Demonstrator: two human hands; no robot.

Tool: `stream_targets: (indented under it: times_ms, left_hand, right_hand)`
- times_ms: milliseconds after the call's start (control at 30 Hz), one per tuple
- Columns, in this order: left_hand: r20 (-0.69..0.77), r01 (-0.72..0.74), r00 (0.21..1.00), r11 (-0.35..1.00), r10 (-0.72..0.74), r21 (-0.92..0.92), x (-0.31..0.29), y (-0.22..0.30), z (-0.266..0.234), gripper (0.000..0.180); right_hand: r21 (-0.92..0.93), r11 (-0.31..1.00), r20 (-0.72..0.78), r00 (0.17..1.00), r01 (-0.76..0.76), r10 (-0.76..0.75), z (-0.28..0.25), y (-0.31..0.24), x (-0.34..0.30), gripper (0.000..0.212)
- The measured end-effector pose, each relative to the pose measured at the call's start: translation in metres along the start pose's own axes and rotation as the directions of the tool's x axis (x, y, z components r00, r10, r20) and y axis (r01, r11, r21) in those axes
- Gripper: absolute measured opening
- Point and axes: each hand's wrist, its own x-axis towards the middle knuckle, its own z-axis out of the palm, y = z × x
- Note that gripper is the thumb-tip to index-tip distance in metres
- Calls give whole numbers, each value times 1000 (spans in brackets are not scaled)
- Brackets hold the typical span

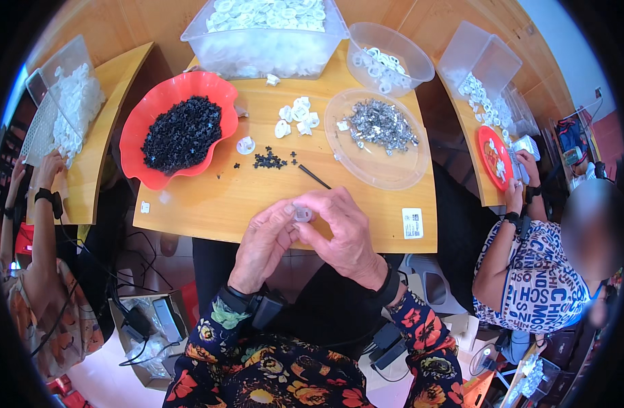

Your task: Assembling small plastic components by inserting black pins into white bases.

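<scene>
Near the table's front edge, my left hand (263,246) and my right hand (340,234) meet, their fingertips pinched round a small translucent white plastic piece (302,214). Just beyond the right fingers a thin black stick (315,177) points away; I cannot tell whether it lies on the table or is held. A small heap of black cross-shaped pieces (269,160) is farther off, with a white round part (245,145) to its left. Behind the heap lie several white plastic parts (300,112).
A red scalloped bowl (132,139) holds many black pieces. At right, a clear round tray (339,158) holds small metal parts. Behind stand a large clear bin (257,54) and a clear tub (421,68) of white parts. A white label (412,223) lies front right. People work at both sides.
</scene>
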Motion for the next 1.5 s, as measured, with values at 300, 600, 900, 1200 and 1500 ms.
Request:
stream_targets:
  times_ms: [300, 600, 900, 1200, 1500]
  left_hand:
    - [-21, -14, 1000, 999, 13, -48, 0, -1, 0, 33]
    - [-80, -109, 991, 994, 108, -6, -3, -2, 7, 30]
    - [-11, -82, 997, 997, 82, 0, -1, -2, -1, 30]
    - [-33, -31, 999, 999, 31, -10, 0, -4, 0, 30]
    - [-12, -39, 999, 997, 40, 65, 0, -2, -1, 31]
  right_hand:
    - [-40, 999, -37, 999, 33, -34, 4, 0, 2, 36]
    - [-134, 991, -82, 997, -5, -6, 17, -3, -9, 33]
    - [664, 626, 7, 841, -408, 540, 20, 4, -15, 14]
    - [18, 998, -124, 991, -56, 58, 15, 8, -14, 17]
    - [326, 898, -70, 940, -294, 333, 14, 8, -19, 15]
